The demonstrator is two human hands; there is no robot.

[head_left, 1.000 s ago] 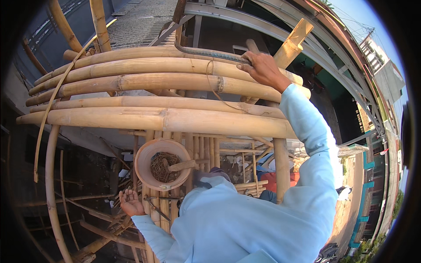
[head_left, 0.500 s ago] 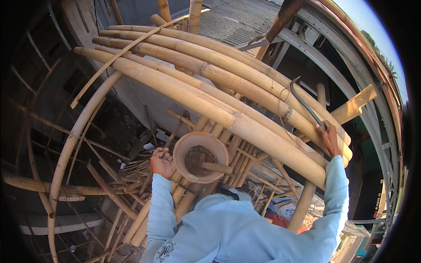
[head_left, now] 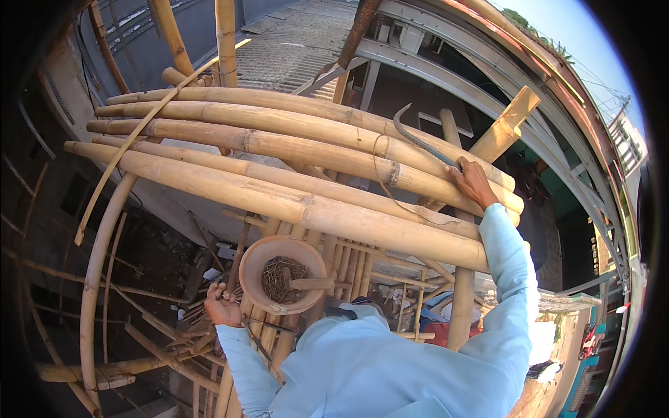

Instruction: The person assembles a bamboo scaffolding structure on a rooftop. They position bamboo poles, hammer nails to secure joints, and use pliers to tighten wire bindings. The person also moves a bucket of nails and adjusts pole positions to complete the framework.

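Observation:
My right hand (head_left: pixel 474 182) grips a dark metal bar (head_left: pixel 418 141) whose far end bends into a pointed hook. The bar lies across the right end of several thick bamboo poles (head_left: pixel 306 205), laid side by side. Left of a clay-coloured bucket (head_left: pixel 252 259), my left hand (head_left: pixel 223 306) is raised with its fingers curled in; whatever they hold is too small to make out. Thin brown pieces that look like nails (head_left: pixel 277 275) fill the bucket's bottom. A wooden-handled tool, seemingly a hammer (head_left: pixel 311 283), rests in it, its handle reaching over the rim.
A split bamboo strip (head_left: pixel 143 125) crosses the poles' left ends. Thin wire (head_left: pixel 380 150) loops over them. Beneath the bucket runs a platform of bamboo lengths (head_left: pixel 348 268). Upright poles (head_left: pixel 226 45), a tiled roof (head_left: pixel 300 35) and a metal frame (head_left: pixel 446 63) stand beyond.
The view has turned, so the poles and bucket appear further left. My right hand still holds the bar on the poles. My left hand stays beside the bucket, fingers curled.

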